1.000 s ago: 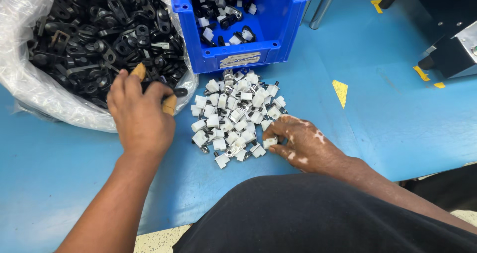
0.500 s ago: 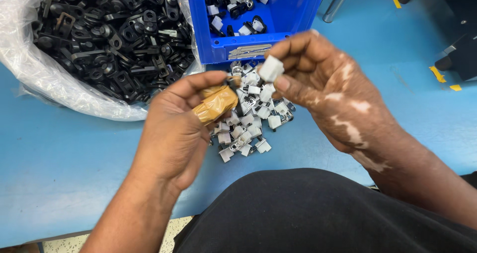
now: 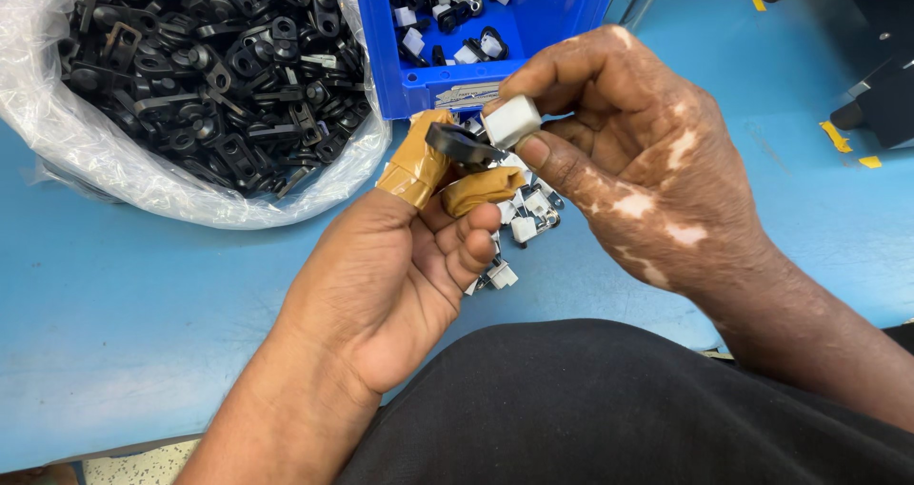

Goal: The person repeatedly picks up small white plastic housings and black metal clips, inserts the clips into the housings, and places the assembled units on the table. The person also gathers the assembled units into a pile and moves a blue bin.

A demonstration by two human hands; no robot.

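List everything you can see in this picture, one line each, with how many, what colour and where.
black clip: one, black, pinched in the left hand's taped fingertips, above the table
white block: one, white, held in the right hand's fingertips, touching the black clip
plastic bag: one, clear, upper left on the table, full of black clips
blue bin: one, blue, top centre, holds assembled black and white parts
loose white pieces: a small pile, white, on the table under the hands
table: one, blue, under everything
yellow tape marks: a few, yellow, right edge
dark garment: one, black, bottom foreground
left hand: one, tan tape on thumb and forefinger, centre
right hand: one, bare, right of centre
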